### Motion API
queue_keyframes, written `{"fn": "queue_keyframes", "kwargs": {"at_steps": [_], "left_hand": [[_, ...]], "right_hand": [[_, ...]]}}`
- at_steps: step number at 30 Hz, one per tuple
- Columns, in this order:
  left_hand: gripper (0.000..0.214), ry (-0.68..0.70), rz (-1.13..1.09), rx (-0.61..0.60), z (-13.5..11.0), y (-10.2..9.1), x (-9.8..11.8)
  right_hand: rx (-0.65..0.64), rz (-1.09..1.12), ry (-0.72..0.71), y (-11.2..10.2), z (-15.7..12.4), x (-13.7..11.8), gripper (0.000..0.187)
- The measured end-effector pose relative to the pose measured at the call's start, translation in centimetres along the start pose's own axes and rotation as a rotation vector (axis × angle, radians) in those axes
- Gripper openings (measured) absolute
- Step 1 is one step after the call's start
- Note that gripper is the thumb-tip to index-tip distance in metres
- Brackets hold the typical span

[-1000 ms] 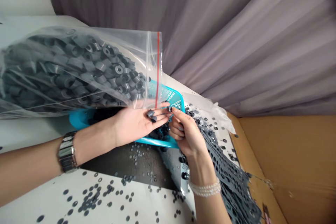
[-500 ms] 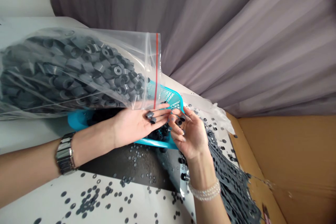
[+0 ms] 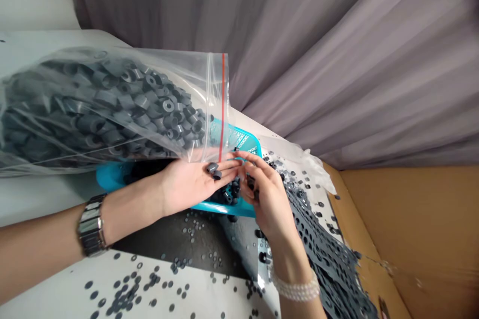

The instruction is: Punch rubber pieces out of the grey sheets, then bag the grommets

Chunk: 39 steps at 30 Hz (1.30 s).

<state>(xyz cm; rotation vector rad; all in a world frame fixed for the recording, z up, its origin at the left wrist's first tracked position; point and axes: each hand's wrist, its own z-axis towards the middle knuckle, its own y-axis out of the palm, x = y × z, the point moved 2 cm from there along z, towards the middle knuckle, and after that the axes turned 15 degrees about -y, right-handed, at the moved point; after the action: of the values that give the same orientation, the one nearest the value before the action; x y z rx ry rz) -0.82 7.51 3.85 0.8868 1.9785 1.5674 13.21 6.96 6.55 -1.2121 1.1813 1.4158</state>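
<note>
My left hand (image 3: pixel 194 177) lies palm up with fingers stretched out, under the mouth of a clear zip bag (image 3: pixel 112 104). Two short dark grey tube pieces (image 3: pixel 212 167) rest loose on its fingers. My right hand (image 3: pixel 267 189) faces it, fingers curled around a few more grey tube pieces (image 3: pixel 251 184); its fingertips meet those of my left hand. The bag is full of similar grey tube pieces. Beneath my hands stands a blue plastic basket (image 3: pixel 224 208) holding dark pieces, partly hidden by my left arm and the bag.
Small dark discs (image 3: pixel 127 289) lie scattered over the white table (image 3: pixel 45 289). Perforated dark grey sheets (image 3: pixel 322 244) are heaped right of my right wrist. Further right stands a cardboard box (image 3: pixel 411 219). A grey curtain (image 3: pixel 299 50) hangs behind, with crumpled clear plastic (image 3: pixel 318 169) before it.
My right hand has turned over from palm up to back up, its fingers moving left over my left fingertips. The left hand still bears its two pieces.
</note>
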Motion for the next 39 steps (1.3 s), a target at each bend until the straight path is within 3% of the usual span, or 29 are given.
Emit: {"fn": "queue_keyframes", "kwargs": {"at_steps": [6,10,13,15,19,22,28,32,39], "left_hand": [[0.025,0.096,0.113,0.128,-0.4,1.1,-0.2],[0.023,0.105,0.12,0.173,-0.5,1.2,-0.1],[0.026,0.085,0.11,0.185,-0.4,0.8,-0.1],[0.028,0.076,0.096,0.174,-0.3,0.6,-0.1],[0.032,0.051,0.09,0.13,-0.1,0.2,-0.1],[0.031,0.029,0.095,0.146,-0.1,0.1,-0.2],[0.024,0.024,0.129,0.059,0.0,-0.1,-0.3],[0.025,0.014,0.152,0.061,0.1,-0.6,-0.3],[0.025,-0.021,0.138,0.061,0.4,-0.8,-0.4]], "right_hand": [[-0.057,-0.562,-0.305,0.4,-0.3,-0.3,0.023],[-0.075,-0.619,-0.355,0.7,-0.4,-0.6,0.02],[-0.037,-0.561,-0.341,0.6,-0.5,-0.6,0.012],[-0.007,-0.402,-0.258,0.5,-0.5,-0.3,0.012],[0.011,0.072,-0.021,0.5,-0.3,0.2,0.027],[0.02,0.17,0.049,0.4,-0.2,0.4,0.035],[0.02,-0.17,-0.098,0.8,-0.3,0.4,0.019],[0.014,-0.436,-0.218,1.5,-0.4,0.3,0.019],[0.016,-0.616,-0.285,1.9,-0.3,0.9,0.018]]}}
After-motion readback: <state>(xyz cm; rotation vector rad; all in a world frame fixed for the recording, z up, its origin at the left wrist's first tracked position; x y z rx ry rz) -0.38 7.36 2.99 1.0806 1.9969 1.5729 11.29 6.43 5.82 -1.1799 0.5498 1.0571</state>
